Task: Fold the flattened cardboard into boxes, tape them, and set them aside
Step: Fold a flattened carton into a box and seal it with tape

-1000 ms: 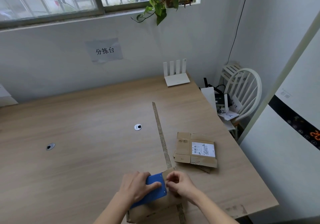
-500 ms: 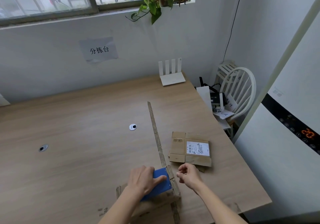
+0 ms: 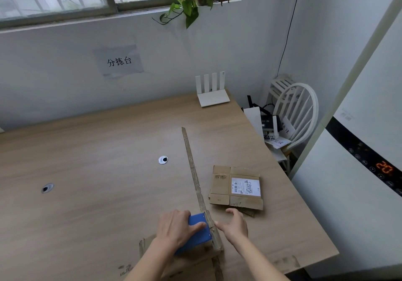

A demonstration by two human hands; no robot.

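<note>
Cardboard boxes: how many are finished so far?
None finished that I can see. In hand: the left hand holds a blue tape dispenser on the box by the near edge, right hand open beside it. Left: flattened cardboard still lies unfolded on the table.

a light wooden table (image 3: 108, 183) fills the view, a worn strip of tape (image 3: 193, 172) running from its middle to the near edge. two round cable grommets (image 3: 163, 159) sit in its top, centre and left. a white router (image 3: 214, 98) stands at the far right corner. flattened cardboard (image 3: 236, 188) with a shipping label lies right of the strip; a cardboard box (image 3: 195, 256) sits at the near edge.
</note>
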